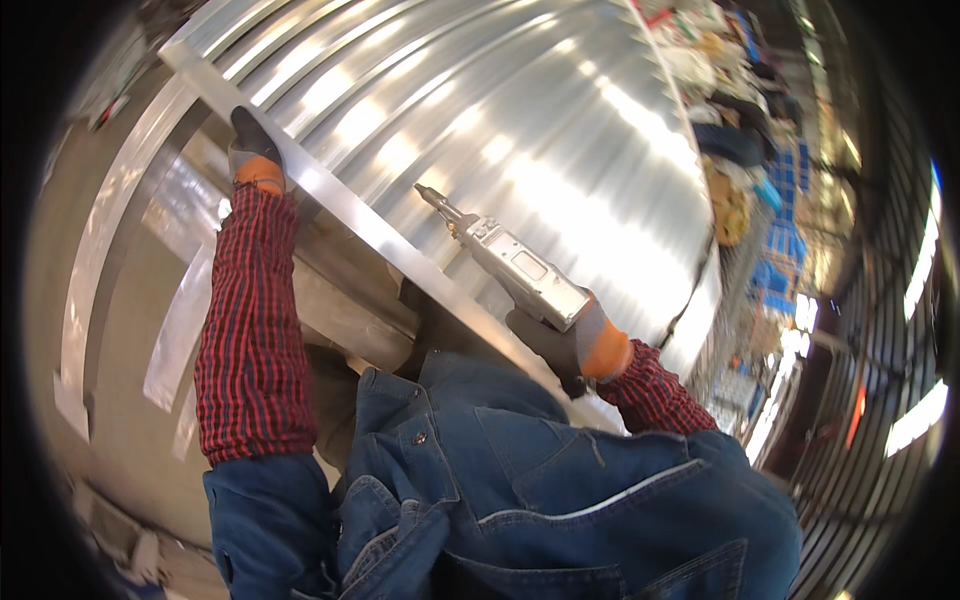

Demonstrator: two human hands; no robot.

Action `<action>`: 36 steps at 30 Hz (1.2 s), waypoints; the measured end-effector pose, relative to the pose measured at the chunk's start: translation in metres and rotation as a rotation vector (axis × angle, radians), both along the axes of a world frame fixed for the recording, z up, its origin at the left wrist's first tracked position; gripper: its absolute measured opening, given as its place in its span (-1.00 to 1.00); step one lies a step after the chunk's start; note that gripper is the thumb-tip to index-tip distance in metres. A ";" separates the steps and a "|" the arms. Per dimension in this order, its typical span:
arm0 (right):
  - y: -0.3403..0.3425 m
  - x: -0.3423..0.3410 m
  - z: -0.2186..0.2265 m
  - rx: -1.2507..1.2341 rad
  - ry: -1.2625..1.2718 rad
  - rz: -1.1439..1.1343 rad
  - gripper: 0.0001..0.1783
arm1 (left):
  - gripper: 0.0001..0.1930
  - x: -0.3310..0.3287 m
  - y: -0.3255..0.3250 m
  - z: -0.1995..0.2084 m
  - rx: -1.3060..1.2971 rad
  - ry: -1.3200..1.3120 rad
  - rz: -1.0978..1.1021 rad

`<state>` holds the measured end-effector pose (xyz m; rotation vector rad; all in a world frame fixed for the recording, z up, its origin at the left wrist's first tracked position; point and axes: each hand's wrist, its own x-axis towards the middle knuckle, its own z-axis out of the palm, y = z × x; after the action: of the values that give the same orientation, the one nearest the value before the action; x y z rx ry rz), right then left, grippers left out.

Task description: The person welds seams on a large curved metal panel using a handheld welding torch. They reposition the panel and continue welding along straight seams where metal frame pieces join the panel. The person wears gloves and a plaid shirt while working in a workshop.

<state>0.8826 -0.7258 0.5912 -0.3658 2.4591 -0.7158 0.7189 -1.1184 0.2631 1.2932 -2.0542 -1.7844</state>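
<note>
My right hand [560, 345], in a dark glove with an orange cuff, is closed around a silver welding gun [527, 270]. The gun's narrow nozzle points up and left, over a shiny ribbed metal panel [590, 190]. Along the panel's near side runs a flat metal edge bar [375, 230]. My left hand [255, 150], gloved the same way, grips that bar near its far left end, with the fingers partly hidden. Whether the nozzle touches the panel, I cannot tell.
Metal frame strips [120, 190] stand at the left, below the panel's edge. A dark cable [690, 300] lies along the panel's right side. Beyond it are piled goods [735, 130] and blue racks [785, 250].
</note>
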 end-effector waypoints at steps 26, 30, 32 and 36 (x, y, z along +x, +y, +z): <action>0.080 -0.146 -0.075 -0.976 -1.259 -0.603 -0.38 | -0.58 0.182 0.379 0.209 0.990 0.053 -1.223; 0.076 -0.143 -0.088 -0.833 -1.172 -0.556 -0.38 | -0.60 0.177 0.372 0.216 0.994 0.101 -1.181; 0.077 -0.141 -0.092 -0.776 -1.166 -0.539 -0.38 | -0.60 0.175 0.368 0.217 1.063 0.096 -1.194; 0.074 -0.141 -0.099 -0.770 -1.193 -0.544 -0.39 | -0.61 0.173 0.363 0.215 1.133 0.113 -1.200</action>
<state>0.7421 -0.6517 0.4920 0.4100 1.0639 -1.5262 0.8923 -0.7551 0.4778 -0.3221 -1.7791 -3.6612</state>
